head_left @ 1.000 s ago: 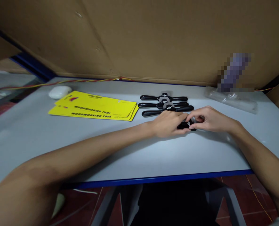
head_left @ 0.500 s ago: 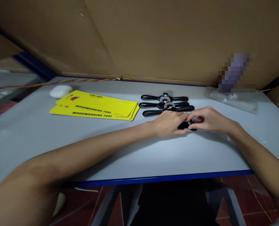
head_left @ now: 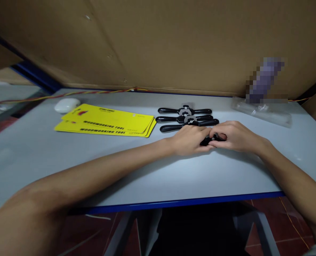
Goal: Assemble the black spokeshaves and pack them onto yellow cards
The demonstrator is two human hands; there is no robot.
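My left hand (head_left: pixel 191 141) closes over a black spokeshave (head_left: pixel 205 141) low on the grey table, covering one of its ends. Around the same tool's middle, the fingers of my right hand (head_left: pixel 235 136) are curled, with thumb and fingertips pinching close to the blade area. Most of this spokeshave is hidden by both hands. Just beyond lie three more black spokeshaves in a row: a far one (head_left: pixel 167 111), a middle one (head_left: pixel 165 119) and a near one (head_left: pixel 171 128). Grey metal plates show at their centres.
Yellow printed cards (head_left: pixel 104 121) overlap to the left, beside a small white rounded case (head_left: pixel 67 105). Clear plastic wrapping (head_left: pixel 269 115) lies at the back right under a blurred-out purple object (head_left: pixel 266 80). A twisted wire (head_left: pixel 99 92) runs along the cardboard wall (head_left: pixel 158 46).
My right hand has shifted slightly to the left and rolled a little over the spokeshave. My left hand keeps nearly the same place. The view has moved slightly.
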